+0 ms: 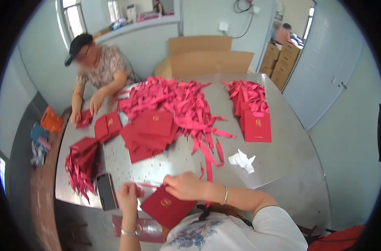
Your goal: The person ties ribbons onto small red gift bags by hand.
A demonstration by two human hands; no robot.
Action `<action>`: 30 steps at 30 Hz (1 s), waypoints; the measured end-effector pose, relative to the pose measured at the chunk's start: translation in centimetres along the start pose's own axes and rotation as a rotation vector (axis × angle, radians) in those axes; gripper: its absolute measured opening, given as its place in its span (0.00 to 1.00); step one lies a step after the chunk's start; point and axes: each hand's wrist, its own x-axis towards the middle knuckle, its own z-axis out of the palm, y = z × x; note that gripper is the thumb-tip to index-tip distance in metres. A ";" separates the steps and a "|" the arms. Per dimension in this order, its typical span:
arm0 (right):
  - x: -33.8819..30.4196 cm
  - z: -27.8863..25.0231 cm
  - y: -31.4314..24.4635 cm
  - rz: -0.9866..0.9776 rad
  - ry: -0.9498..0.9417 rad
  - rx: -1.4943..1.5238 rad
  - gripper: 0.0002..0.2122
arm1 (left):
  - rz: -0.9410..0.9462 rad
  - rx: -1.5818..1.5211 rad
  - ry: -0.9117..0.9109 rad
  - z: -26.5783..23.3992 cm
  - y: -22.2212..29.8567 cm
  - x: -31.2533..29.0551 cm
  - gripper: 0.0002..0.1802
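In front of my body, my right hand (184, 187) is closed on the upper edge of a red paper gift bag (167, 206) with a gold emblem. The bag is tilted, its lower part close to my white shirt. My left hand (130, 195) is closed just left of the bag, its fingers pinched together. A thin pink ribbon (150, 185) stretches between the two hands, its left end at my left fingers. A dark phone (106, 191) lies on the table beside my left hand.
A big heap of pink ribbons (165, 98) covers the far middle of the metal table (282, 167). Flat red bags (150, 134) lie before it. Ribboned bags are stacked at left (82, 161) and right (257, 125). Crumpled white paper (242, 161) lies nearby. A co-worker (100, 67) handles red pieces across the table.
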 end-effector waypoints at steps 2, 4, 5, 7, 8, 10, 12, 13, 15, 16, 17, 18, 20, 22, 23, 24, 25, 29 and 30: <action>0.7 0.6 1.4 0.017 0.074 -0.013 0.10 | 0.006 0.108 0.056 0.3 0.0 1.2 0.08; 1.2 0.1 2.0 0.091 0.111 -0.065 0.09 | 0.280 0.450 0.023 0.0 -0.4 2.3 0.08; 1.5 -0.4 1.7 0.135 0.161 -0.026 0.08 | 0.201 0.228 0.003 0.0 0.0 2.5 0.10; 1.8 -1.4 2.5 0.129 0.279 0.000 0.08 | 0.254 0.154 0.028 1.0 2.8 2.1 0.14; 2.1 -1.6 2.9 0.141 0.331 0.013 0.08 | 0.364 0.226 -0.034 1.0 2.0 2.1 0.13; 2.2 -2.1 3.1 0.254 0.252 -0.004 0.08 | 0.366 0.282 -0.230 1.8 2.8 1.0 0.12; 2.0 -1.8 3.1 0.258 0.233 0.004 0.09 | 0.304 0.310 -0.336 2.2 3.1 0.3 0.12; 2.0 -1.8 3.1 0.259 0.226 0.005 0.09 | 0.300 0.310 -0.325 2.2 3.1 0.2 0.12; 1.6 -1.5 2.9 0.267 0.217 0.001 0.09 | 0.217 0.327 -0.317 2.3 2.7 -0.2 0.11; 1.5 -1.3 2.9 0.249 0.236 0.027 0.09 | 0.216 0.323 -0.316 2.3 2.1 -0.2 0.11; 1.5 -1.2 2.9 0.228 0.253 0.054 0.10 | 0.234 0.320 -0.336 2.4 1.5 -0.1 0.10; 1.4 -1.4 3.0 0.226 0.249 0.050 0.10 | 0.253 0.317 -0.358 2.5 0.9 -0.1 0.09; 1.3 -2.0 3.3 0.258 0.209 0.099 0.12 | 0.187 0.323 -0.331 2.8 0.2 0.1 0.08; 0.5 -3.4 4.4 0.266 0.201 0.123 0.15 | 0.065 0.298 -0.294 3.3 0.1 0.7 0.07; -0.3 -4.4 4.9 0.277 0.198 0.151 0.18 | 0.006 0.263 -0.288 3.4 0.4 1.0 0.07; -1.0 -5.3 5.4 0.336 0.164 0.178 0.18 | 0.094 0.282 -0.213 3.4 0.8 0.7 0.07; -1.4 -6.1 5.5 0.250 0.266 -0.063 0.16 | 0.190 0.332 -0.150 3.0 0.3 1.4 0.07; -6.0 -6.1 6.0 -0.056 0.280 -0.613 0.13 | 0.061 0.274 -0.046 1.8 -2.5 3.0 0.09; -8.0 -4.8 6.9 -0.181 0.129 -0.472 0.11 | 0.056 0.249 -0.059 2.0 -2.5 3.0 0.08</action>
